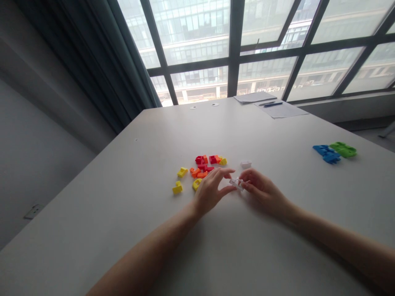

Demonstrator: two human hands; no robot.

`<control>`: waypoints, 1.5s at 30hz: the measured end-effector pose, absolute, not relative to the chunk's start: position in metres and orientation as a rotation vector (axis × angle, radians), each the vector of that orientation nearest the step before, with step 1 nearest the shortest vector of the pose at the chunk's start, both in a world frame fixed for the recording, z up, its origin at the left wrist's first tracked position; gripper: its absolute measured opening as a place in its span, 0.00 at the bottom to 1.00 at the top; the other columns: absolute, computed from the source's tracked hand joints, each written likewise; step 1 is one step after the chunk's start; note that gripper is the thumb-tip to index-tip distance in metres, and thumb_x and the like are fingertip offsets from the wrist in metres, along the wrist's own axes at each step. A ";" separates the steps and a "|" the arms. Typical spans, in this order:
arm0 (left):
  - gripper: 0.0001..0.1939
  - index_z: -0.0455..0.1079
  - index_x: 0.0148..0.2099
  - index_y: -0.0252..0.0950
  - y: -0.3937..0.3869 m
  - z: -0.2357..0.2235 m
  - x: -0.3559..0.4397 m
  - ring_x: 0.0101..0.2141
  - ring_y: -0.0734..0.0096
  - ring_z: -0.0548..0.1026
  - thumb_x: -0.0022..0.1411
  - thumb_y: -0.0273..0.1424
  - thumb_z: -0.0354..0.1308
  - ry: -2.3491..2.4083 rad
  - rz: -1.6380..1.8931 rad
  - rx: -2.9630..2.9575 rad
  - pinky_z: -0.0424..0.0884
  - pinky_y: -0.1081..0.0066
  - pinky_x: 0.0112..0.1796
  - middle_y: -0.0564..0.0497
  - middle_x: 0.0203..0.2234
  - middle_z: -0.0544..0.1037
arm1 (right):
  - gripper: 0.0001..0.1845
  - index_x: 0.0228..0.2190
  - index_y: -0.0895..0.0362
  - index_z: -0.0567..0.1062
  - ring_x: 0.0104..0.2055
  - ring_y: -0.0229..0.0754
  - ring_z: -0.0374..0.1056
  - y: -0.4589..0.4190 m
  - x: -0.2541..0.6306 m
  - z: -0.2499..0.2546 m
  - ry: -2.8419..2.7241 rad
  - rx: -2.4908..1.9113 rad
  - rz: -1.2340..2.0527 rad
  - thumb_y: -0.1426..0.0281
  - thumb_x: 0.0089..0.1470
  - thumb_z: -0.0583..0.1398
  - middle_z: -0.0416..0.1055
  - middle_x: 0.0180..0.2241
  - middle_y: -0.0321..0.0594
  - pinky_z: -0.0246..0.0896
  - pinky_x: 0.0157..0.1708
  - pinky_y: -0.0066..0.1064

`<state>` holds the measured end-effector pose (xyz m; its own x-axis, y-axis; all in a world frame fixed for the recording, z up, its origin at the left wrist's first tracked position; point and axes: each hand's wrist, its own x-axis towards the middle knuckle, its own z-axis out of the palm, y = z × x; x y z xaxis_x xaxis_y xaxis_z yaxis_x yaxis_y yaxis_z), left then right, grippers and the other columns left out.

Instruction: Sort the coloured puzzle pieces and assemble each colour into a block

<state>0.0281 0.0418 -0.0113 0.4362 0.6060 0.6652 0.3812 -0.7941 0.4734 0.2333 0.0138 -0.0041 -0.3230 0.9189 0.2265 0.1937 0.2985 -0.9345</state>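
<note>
white worktop [173,135]; clear piece [236,183] pinched from opposite ends by left hand [211,187] and right hand [261,189], seemingly for steadiness.

Hazy backlight from windows [194,33]; soft, faint shadows

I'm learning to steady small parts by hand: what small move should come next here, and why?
Perhaps the left hand should close on the white plastic piece to steady it: its thumb and forefinger stand parted near the piece's left end, while the right hand pinches the other end.
</note>
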 end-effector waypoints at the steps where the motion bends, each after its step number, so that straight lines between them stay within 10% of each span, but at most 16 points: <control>1: 0.19 0.66 0.52 0.38 0.042 -0.011 0.028 0.38 0.67 0.77 0.61 0.38 0.62 0.856 1.290 2.421 0.74 0.67 0.40 0.50 0.36 0.77 | 0.11 0.38 0.54 0.69 0.34 0.40 0.66 0.014 0.233 -0.003 -1.736 -0.991 1.104 0.59 0.61 0.56 0.69 0.32 0.37 0.63 0.35 0.32; 20: 0.16 0.61 0.55 0.38 0.039 -0.006 0.029 0.44 0.65 0.75 0.66 0.31 0.55 0.963 1.280 2.379 0.71 0.61 0.47 0.47 0.41 0.77 | 0.21 0.43 0.54 0.71 0.41 0.50 0.72 0.071 0.273 0.014 -1.807 -1.286 0.472 0.52 0.57 0.57 0.76 0.42 0.48 0.67 0.37 0.40; 45: 0.20 0.62 0.54 0.39 0.038 -0.007 0.029 0.42 0.64 0.73 0.60 0.21 0.51 0.966 1.189 2.449 0.70 0.61 0.47 0.50 0.39 0.76 | 0.17 0.43 0.51 0.74 0.46 0.50 0.70 0.106 0.286 -0.013 -2.156 -1.274 0.405 0.58 0.55 0.59 0.75 0.45 0.44 0.64 0.48 0.44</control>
<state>0.0285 0.0382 -0.0070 0.4468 0.6610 0.6029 0.4548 -0.7482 0.4832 0.2860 0.1056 -0.0129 -0.3626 0.8688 0.3373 0.6873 0.4937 -0.5328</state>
